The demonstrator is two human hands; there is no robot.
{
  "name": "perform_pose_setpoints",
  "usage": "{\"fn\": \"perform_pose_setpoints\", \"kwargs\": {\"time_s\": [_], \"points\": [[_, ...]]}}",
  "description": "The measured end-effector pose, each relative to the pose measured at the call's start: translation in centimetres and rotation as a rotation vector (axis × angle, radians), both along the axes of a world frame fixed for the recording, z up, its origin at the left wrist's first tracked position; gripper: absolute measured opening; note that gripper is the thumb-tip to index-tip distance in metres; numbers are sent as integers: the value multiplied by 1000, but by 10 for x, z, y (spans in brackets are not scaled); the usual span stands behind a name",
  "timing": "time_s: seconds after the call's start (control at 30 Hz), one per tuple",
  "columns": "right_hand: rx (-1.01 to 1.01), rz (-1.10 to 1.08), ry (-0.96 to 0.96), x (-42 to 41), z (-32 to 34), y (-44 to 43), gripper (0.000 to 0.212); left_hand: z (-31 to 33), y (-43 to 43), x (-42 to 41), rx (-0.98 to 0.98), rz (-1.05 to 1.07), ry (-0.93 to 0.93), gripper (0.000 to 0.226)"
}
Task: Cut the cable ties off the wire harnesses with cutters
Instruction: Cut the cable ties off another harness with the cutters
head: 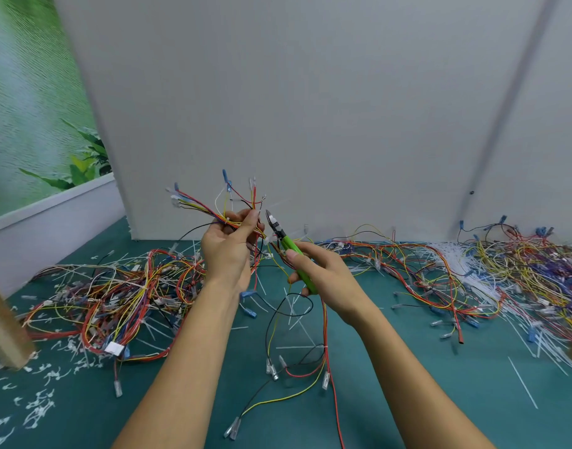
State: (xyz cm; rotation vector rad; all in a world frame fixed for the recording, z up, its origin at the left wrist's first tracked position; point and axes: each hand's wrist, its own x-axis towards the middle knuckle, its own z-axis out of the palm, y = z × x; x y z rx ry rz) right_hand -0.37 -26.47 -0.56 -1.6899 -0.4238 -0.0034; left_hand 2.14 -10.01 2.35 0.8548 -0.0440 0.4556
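A teal surface [408, 367] spreads below both grips. A tangled left heap [116, 296] of wire harnesses lies beyond the left grip's outer side, and a right heap [505, 270] beyond the right grip's. The left grip [226, 251] is curled round a raised harness [213, 210], its wires fanning above the fingers. The right grip [320, 273] is wrapped round green-handled cutters [286, 244], whose tip is just beside the left grip's fingertips.
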Motion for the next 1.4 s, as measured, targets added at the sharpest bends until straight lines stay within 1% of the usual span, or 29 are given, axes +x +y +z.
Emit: {"fn": "perform_pose_setpoints", "kwargs": {"time_s": [0.07,0.13,0.27,0.4,0.47,0.67,0.9,1.07,1.13,1.23,1.33,1.4], "points": [[-7,2,-3,0,-1,1,28,2,1,-2,22,-12,-4,21],[-6,7,-14,0,-2,3,31,2,1,-3,46,-12,3,20],[12,7,-15,0,-2,4,29,3,0,-2,62,5,24,24],[18,7,-22,0,-2,3,24,3,0,0,7,16,53,28],[19,-2,-20,1,-2,3,27,2,0,0,-13,-5,44,27],[-6,-17,-31,1,-2,3,31,1,-1,0,10,-13,37,27],[7,-45,-62,0,-4,8,23,0,-1,2,-3,-14,31,23],[19,-27,-28,0,-3,7,27,-4,3,4,21,-13,36,24],[21,-17,-19,-1,-2,7,28,-6,1,5,67,19,49,24],[-6,-37,-11,-2,0,9,26,-9,-4,6,123,66,61,25],[-20,-56,-15,-3,1,12,27,-11,-8,7,132,92,59,25],[-26,-58,-25,-5,2,14,23,-12,-9,7,136,98,62,25]]}}
